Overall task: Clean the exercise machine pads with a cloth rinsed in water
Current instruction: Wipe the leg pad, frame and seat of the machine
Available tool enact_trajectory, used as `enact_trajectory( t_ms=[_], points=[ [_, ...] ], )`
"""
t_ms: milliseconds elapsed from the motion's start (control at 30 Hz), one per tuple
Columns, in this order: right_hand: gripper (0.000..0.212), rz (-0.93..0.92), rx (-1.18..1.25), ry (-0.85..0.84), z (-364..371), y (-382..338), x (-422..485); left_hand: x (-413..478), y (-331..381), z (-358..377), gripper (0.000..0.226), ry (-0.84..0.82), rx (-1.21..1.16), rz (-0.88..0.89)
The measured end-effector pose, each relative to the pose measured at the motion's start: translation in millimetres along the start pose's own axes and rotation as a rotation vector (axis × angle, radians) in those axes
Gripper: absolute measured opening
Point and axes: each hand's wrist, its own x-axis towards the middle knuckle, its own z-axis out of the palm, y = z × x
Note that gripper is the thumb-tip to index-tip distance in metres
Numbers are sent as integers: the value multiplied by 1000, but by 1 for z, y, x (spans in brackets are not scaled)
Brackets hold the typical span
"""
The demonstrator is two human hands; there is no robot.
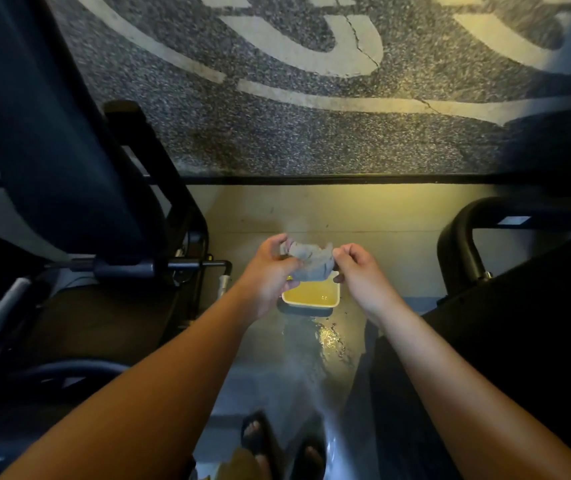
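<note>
Cloth (311,261): grey, crumpled, held up between both hands over the far edge of a small tub; can't tell if it touches the rim.

Nearest the camera, two feet in dark sandals (259,434) at the bottom edge, on a pale floor. Just ahead of them is a wet patch (329,337), glinting and running up to the tub. Both bare forearms reach forward from the lower corners.

Left hand (266,271): fingers curled round the cloth's left end, thumb on top, firm grip. Right hand (360,275): pinches the cloth's right edge between thumb and fingertips, other fingers loosely bent.

Tub (338,293): rectangular, white rim, yellowish water inside. It sits on the floor directly under the hands, partly covered by the cloth.

Left side: exercise machine with a big dark pad (52,150) tilted upward and a black horizontal bar (159,265) ending near the left wrist. Right side: black curved frame tube (457,244) of another machine, dark bulk below it.

Beyond a black strip (311,179) across the floor lies speckled rubber flooring (311,140) with pale painted curves, one of them cracked (360,39).
</note>
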Motion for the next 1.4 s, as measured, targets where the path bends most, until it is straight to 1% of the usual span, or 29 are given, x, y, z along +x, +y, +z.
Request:
enact_trajectory(
  t_ms=[33, 100, 133, 200, 267, 333, 367, 400, 467, 533, 567, 633, 700, 733, 767, 800, 833, 867, 900, 967, 1000, 1033, 1067, 1133, 1167, 1200, 1267, 1333, 1400],
  points=[
    [21, 15, 38, 1, 3, -2, -4, -6, 1, -3, 33, 23, 45, -5],
    [20, 54, 140, 13, 11, -6, -13, -16, -1, -13, 51, 73, 115, 7],
    [18, 76, 190, 10, 13, -9, -16, -20, -2, -18, 52, 89, 128, 20],
    [13, 121, 267, -50, 20, -12, -24, -26, -4, -29, 40, 82, 124, 60],
    [11, 145, 301, -159, 29, -10, -32, -34, 0, -38, 39, 61, 39, 88],
    [16, 89, 240, -220, 38, -7, -41, -44, 3, -45, 35, 46, -22, 118],
    [13, 57, 207, -229, 45, -6, -44, -49, 2, -52, 30, 36, -28, 129],
    [8, 44, 183, -221, 51, -7, -48, -53, 0, -60, 25, 20, -26, 135],
    [10, 50, 188, -167, 63, -10, -56, -63, -4, -74, 22, -46, -35, 118],
    [9, 105, 333, -86, 78, -14, -63, -71, -12, -95, 32, -40, -91, 59],
    [14, 140, 434, -56, 85, -16, -67, -73, -14, -104, 33, -11, -96, 31],
    [23, 186, 595, -71, 101, -22, -80, -81, -21, -128, 26, 47, -47, -11],
    [28, 205, 600, -89, 121, -31, -98, -88, -26, -150, 8, 62, 80, 2],
    [25, 187, 573, -83, 140, -36, -114, -96, -30, -168, 8, 36, 164, 32],
    [18, 181, 535, -76, 145, -41, -120, -102, -28, -169, 19, 16, 249, 62],
    [11, 156, 495, -69, 153, -45, -127, -107, -28, -175, 25, -12, 291, 80],
    [7, 131, 462, -43, 173, -49, -140, -117, -28, -193, 22, -78, 318, 70],
    [10, 113, 453, -19, 188, -52, -151, -124, -29, -208, 15, -142, 344, 49],
    [12, 94, 460, -13, 201, -56, -162, -131, -28, -222, 22, -190, 372, 26],
    [13, 46, 460, -7, 229, -63, -186, -142, -31, -251, 50, -235, 387, 21],
    [13, 35, 435, 11, 243, -64, -199, -149, -33, -265, 53, -249, 415, 48],
    [13, 34, 396, 35, 255, -66, -208, -159, -32, -274, 49, -259, 436, 112],
    [14, 39, 359, 64, 267, -65, -216, -167, -32, -284, 41, -277, 453, 164],
    [13, 76, 300, 124, 282, -65, -228, -177, -36, -298, 20, -344, 421, 241],
    [12, 114, 270, 151, 289, -65, -235, -182, -39, -304, 15, -384, 407, 257],
    [19, 165, 260, 165, 294, -62, -239, -184, -40, -310, 15, -402, 407, 259],
    [27, 262, 324, 123, 305, -54, -245, -193, -41, -319, 18, -442, 391, 240],
    [39, 318, 389, -11, 312, -42, -247, -200, -43, -325, 26, -476, 337, 190],
    [58, 311, 397, -137, 323, -27, -243, -209, -44, -331, 36, -509, 266, 116]
  ],
)
